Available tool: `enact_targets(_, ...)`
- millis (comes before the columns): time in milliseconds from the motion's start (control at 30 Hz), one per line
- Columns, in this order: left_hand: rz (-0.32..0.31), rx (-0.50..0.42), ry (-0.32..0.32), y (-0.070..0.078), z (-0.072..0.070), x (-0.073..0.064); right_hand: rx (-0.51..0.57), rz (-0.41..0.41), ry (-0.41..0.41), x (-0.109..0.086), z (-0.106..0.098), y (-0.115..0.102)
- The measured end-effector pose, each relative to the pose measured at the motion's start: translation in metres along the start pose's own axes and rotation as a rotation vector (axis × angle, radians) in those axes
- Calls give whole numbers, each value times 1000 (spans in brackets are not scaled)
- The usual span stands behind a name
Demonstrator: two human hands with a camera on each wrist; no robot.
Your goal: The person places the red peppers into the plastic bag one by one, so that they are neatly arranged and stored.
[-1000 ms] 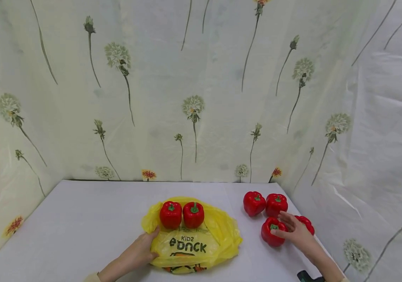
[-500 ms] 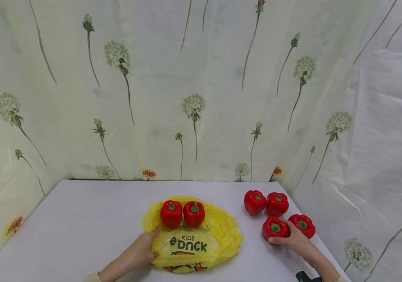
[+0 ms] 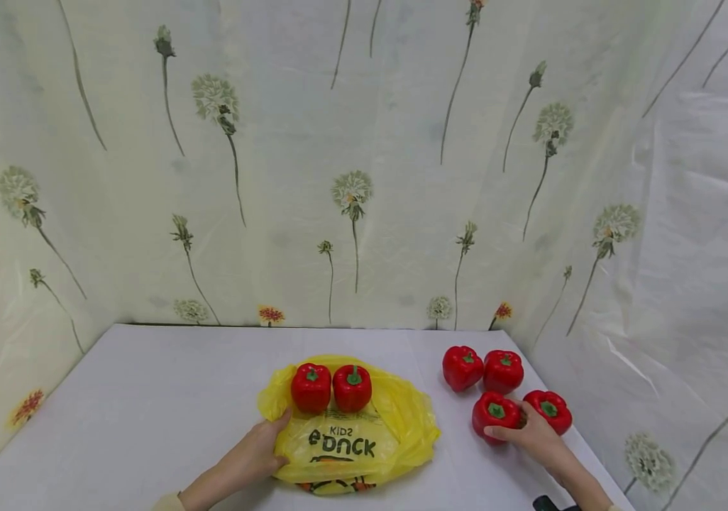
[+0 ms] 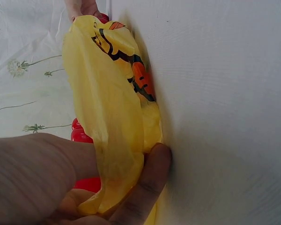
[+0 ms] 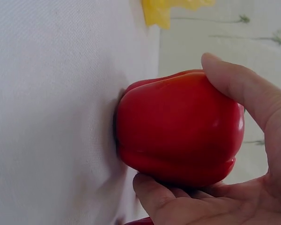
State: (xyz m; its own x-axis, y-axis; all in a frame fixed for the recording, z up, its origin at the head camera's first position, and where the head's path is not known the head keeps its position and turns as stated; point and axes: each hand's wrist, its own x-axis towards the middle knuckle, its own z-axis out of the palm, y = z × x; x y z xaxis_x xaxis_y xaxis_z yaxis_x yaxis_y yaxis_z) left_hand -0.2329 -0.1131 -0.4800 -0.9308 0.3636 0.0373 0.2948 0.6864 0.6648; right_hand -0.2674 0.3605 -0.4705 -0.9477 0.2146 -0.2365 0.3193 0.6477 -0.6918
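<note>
A yellow plastic bag (image 3: 402, 433) with duck lettering lies at the middle of the table, two red bell peppers (image 3: 311, 390) resting side by side at its far end. My left hand (image 3: 260, 451) pinches the bag's left edge; in the left wrist view the thin film (image 4: 117, 154) runs between thumb and fingers. On the right, my right hand (image 3: 533, 431) holds another red bell pepper (image 3: 492, 413), thumb on one side and fingers on the other. The right wrist view shows that held pepper (image 5: 178, 126) upright, its base right at the white cloth.
Behind the held pepper stand two more red bell peppers (image 3: 462, 367), and another pepper (image 3: 549, 410) sits just right of my right hand by the table edge. A dark object (image 3: 546, 504) shows at the bottom right. A dandelion-print curtain (image 3: 287, 177) surrounds the white table (image 3: 166, 390).
My right hand has come down around the near pepper and taken hold of it, uncovering the pepper to its right. The left hand and bag have stayed put.
</note>
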Motion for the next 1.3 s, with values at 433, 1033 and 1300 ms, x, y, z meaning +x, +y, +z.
enact_targets(433,-35,-15,-19,0,-1,2,-21,2,11,2,0,-5)
enact_targets(1033,-43,-21,-12,-1,0,3,-21,-97,1,-8,-8,-35)
enact_targets(1300,-24,-16,-3,-1,0,2,-32,-139,14,-11,-4,-55)
